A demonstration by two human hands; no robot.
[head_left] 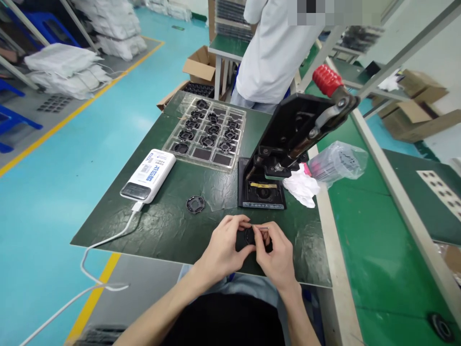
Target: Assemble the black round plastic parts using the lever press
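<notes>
Near the front edge of the dark green tabletop, my left hand is closed on a flat black part with a round section. My right hand pinches at the same part from the other side, thumb and fingertips together. A thin greyish edge or strip shows by the right fingertips; I cannot make out what it is. A loose black ring-shaped part lies on the table, ahead and to the left. Just beyond my hands stands a black hand press with a red-gripped lever, its upper plate raised.
A clear compartment tray of black round parts lies at the back. To the left is a white power bank with a cable. White tissue and a plastic-wrapped bundle sit right of the press. Another person stands beyond.
</notes>
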